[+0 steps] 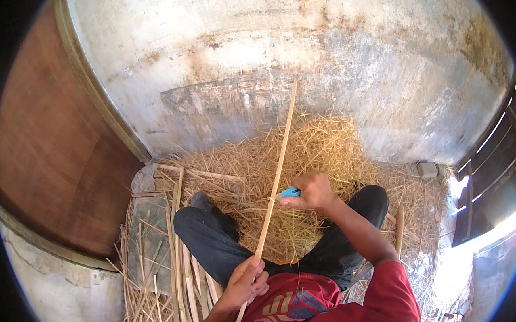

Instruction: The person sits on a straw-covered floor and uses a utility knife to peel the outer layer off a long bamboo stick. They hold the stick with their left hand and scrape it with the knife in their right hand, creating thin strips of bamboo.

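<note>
A long, pale bamboo strip (280,160) slants up and away from my lap toward the wall. My left hand (249,281) is closed around its lower part, close to my red shirt. My right hand (312,191) grips a knife with a blue handle (291,192). Its short blade meets the strip about midway along, where a small curl or notch shows at the edge. My right fingers wrap the handle and hide most of it.
A heap of thin shavings (321,147) lies between my crossed legs and the stained wall (288,50). Several bamboo strips (182,268) lie by my left leg. A brown door (61,141) is at the left, dark slats (494,162) at the right.
</note>
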{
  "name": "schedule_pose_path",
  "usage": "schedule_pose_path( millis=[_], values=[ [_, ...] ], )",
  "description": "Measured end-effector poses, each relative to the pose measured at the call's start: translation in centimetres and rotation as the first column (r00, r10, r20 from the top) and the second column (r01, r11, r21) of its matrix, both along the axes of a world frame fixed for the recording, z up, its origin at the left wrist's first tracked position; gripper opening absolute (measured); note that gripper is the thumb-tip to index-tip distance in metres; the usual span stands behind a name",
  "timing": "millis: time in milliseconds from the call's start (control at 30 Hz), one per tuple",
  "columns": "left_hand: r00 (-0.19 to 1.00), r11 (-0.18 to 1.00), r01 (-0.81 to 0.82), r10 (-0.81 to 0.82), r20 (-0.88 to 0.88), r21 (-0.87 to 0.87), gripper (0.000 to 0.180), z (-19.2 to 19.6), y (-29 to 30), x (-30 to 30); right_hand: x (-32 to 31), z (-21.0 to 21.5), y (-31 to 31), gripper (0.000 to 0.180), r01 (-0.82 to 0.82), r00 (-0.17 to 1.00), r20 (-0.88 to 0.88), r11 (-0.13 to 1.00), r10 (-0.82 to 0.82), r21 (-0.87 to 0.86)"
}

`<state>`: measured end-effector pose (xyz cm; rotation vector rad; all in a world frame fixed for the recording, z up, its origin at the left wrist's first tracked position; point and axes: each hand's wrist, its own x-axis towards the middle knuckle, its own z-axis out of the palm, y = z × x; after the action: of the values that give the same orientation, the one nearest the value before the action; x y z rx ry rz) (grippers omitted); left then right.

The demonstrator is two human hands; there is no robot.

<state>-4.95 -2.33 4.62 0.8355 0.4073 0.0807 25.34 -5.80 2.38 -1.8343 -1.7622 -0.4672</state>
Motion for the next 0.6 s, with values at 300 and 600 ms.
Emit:
schedule_pose_path(
  millis=[300,600],
  values=[
    [0.979,0.985,0.173,-0.171,-0.115,0.009,0.035,0.2,-1.7,-4.0,14.2,1.2,0.6,0.075,0.555,0.78,-0.189,0.799,-0.597,-0.233],
    [0.931,0.963,0.257,-0.223,-0.289,0.084,0.032,-0.2,-1.5,-5.5,19.4,-0.9,1.0,0.082,0.732,0.509,-0.268,0.576,-0.818,-0.365]
  ],
)
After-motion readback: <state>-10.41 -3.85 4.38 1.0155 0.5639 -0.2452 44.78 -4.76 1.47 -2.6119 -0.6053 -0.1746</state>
